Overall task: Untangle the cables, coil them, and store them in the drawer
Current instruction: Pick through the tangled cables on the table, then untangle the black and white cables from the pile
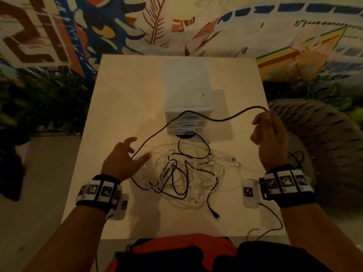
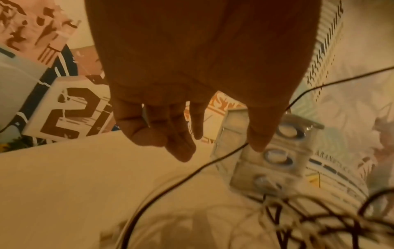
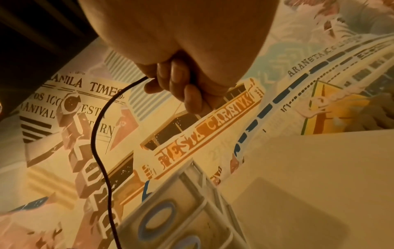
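Note:
A tangle of white and black cables (image 1: 186, 173) lies on the white table (image 1: 117, 114), in front of a small three-drawer unit (image 1: 188, 99) with blue handles; its drawers are closed. My right hand (image 1: 265, 117) is raised at the right and pinches one end of a black cable (image 1: 216, 119). That cable sags across the drawer front and down to my left hand (image 1: 137, 150). There it passes through the crook of thumb and forefinger, with the fingers spread and loose. The left wrist view shows the left hand (image 2: 219, 148), relaxed, over the cable (image 2: 192, 171). In the right wrist view the right hand's (image 3: 170, 84) fingers curl round the cable (image 3: 95, 134).
A black USB plug (image 1: 217, 217) trails from the tangle toward the table's front edge. A round black item (image 1: 186, 135) sits at the drawer unit's foot. A grey woven seat (image 1: 318, 138) stands right of the table. A colourful mural fills the background.

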### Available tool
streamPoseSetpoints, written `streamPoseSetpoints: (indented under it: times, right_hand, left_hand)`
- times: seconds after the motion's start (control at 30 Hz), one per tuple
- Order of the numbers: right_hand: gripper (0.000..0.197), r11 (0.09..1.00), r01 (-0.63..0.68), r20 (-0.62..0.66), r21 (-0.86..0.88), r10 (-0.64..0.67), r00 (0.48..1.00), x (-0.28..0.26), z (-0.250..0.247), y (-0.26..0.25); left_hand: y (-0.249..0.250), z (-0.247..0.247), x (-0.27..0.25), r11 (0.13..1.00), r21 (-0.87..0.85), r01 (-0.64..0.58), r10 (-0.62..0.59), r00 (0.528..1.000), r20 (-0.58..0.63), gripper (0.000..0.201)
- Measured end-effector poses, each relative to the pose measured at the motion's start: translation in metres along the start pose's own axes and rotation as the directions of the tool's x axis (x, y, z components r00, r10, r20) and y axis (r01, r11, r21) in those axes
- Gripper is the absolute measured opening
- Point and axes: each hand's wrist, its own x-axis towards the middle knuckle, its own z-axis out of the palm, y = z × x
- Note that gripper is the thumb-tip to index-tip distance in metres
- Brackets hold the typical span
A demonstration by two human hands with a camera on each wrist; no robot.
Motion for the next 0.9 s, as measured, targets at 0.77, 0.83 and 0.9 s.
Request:
streamPoseSetpoints:
  times: [0.77, 0.83, 0.9]
  right_hand:
    - [0.039, 0.975, -0.184, 0.161, -0.127, 0.203, 0.966, -0.039, -0.008, 0.034]
    - [0.038, 0.973, -0.163, 0.213, -0.163, 0.196, 0.957, -0.044, 0.0, 0.032]
    - [0.037, 0.968, -0.128, 0.277, -0.217, 0.187, 0.943, -0.049, 0.008, 0.028]
  left_hand:
    - [0.033, -0.049, -0.034, 0.924, -0.349, -0.157, 0.1, 0.979, -0.176, 0.02]
    - [0.04, -0.059, -0.042, 0.869, -0.461, -0.181, 0.106, 0.977, -0.185, 0.022]
    - [0.046, -0.066, -0.046, 0.769, -0.605, -0.208, 0.125, 0.976, -0.176, 0.024]
